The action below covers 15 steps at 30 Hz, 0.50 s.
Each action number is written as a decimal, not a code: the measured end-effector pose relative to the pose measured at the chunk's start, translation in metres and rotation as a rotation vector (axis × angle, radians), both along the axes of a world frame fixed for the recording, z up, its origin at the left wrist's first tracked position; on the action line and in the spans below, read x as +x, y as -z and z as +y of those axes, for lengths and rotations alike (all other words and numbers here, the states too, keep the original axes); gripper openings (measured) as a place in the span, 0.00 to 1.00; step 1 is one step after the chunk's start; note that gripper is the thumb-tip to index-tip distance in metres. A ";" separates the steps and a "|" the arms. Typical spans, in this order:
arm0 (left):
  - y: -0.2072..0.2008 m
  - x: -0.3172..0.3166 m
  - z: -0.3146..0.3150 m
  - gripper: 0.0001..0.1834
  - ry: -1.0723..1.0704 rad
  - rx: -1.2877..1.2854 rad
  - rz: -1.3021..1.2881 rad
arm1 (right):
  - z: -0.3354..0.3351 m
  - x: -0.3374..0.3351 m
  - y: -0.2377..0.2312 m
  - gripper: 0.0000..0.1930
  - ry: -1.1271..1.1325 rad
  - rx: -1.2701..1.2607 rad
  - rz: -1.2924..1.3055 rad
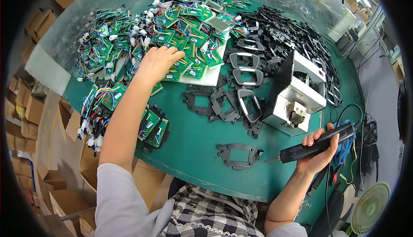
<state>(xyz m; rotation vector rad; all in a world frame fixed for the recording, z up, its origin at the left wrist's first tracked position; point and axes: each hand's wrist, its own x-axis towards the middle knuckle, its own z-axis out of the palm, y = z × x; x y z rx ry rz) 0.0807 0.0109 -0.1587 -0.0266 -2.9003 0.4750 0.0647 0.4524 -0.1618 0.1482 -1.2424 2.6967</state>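
Note:
My left hand [160,63] reaches into a heap of green circuit boards [195,36] with coloured wires and white plugs. Its fingers curl down together among the boards, and what lies under the fingertips is hidden. In my right hand [320,151] is a black electric screwdriver [303,151], held level with its bit pointing left. Just left of the bit tip, apart from it, a black plastic frame [239,155] with a rectangular opening lies flat on the green table. Beside my left forearm, circuit boards sit in black frames [157,134].
A white and black box-shaped machine [294,95] stands right of centre. Left of it lie loose black frames [223,103] and silver-rimmed bezels [248,77], with a larger pile behind. The screwdriver's cable [359,112] curves up at right. A green fan [371,207] and cardboard boxes [64,198] stand beyond the table.

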 end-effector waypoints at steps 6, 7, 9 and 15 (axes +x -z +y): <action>-0.007 -0.011 -0.002 0.28 0.075 0.041 -0.108 | 0.001 -0.001 0.003 0.21 0.012 0.019 -0.011; -0.006 -0.011 -0.005 0.29 0.085 0.043 -0.087 | 0.000 -0.001 0.002 0.22 0.014 0.022 -0.016; -0.011 -0.011 -0.004 0.35 0.068 0.059 -0.140 | 0.000 -0.001 0.002 0.21 0.013 0.025 -0.023; -0.017 -0.017 0.001 0.35 0.009 0.168 -0.247 | 0.000 -0.001 0.000 0.21 0.017 0.017 -0.049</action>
